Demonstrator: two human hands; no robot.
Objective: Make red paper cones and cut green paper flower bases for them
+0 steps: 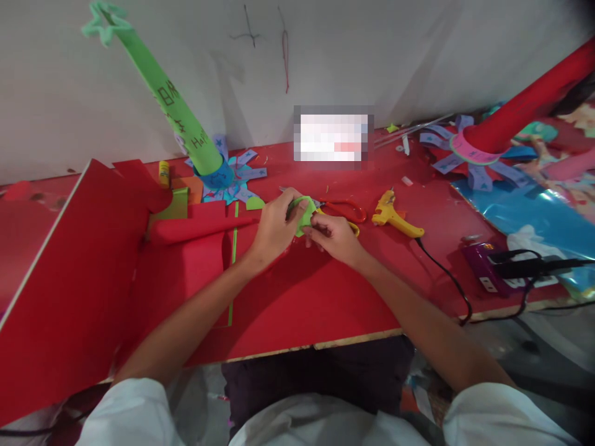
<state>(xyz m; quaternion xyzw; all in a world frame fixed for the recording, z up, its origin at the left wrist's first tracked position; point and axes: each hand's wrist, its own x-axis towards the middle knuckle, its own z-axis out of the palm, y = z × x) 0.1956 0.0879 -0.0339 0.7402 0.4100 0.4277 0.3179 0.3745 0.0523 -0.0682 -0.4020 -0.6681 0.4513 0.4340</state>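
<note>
A small piece of green paper is held between both hands above the red table, curved into a bent shape. My left hand is closed on its left side, and the fingers of my right hand pinch its right edge. Just behind the right hand lie scissors with red handles; a yellow handle loop shows beside the fingers. A yellow hot glue gun rests on the table to the right of my hands, its black cord running toward the front edge.
A green paper tower with a star on top stands at back left, near a glue stick. Red folded card fills the left. At right are a red tube, a purple power strip with cables, and blue sheeting.
</note>
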